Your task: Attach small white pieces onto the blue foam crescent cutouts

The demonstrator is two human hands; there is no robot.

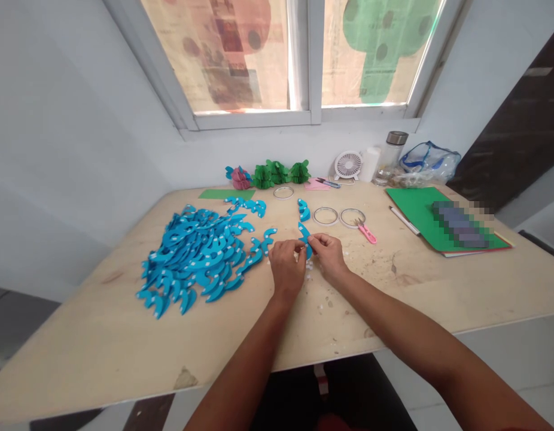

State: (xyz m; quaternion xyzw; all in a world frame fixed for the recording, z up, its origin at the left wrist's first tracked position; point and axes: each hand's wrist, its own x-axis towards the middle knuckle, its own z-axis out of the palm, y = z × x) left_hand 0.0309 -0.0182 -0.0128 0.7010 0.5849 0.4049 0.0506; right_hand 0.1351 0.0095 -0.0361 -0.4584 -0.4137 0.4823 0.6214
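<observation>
Mid-job: both hands, left hand point(286, 266) & right hand point(327, 254), fingers pinched on one blue foam crescent point(304, 234) just above tabletop point(124, 335), centre. Big pile of blue crescents point(196, 251) w/ white tabs lies left; few loose ones beyond. Clear pouch point(429, 161) back right, contents unclear.

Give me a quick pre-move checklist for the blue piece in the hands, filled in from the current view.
1. Blue cut-out pinched by both hands: ok.
2. Left hand grip on its near end: ok.
3. Right hand grip firm: cannot tell, fingertips hide the contact.
4. Blue pile clear of the hands: ok, lying to the left.
5. Pink snips out of the way: ok, beside the rings.
6. Table under the hands clean: not ok, white scraps scattered.
</observation>
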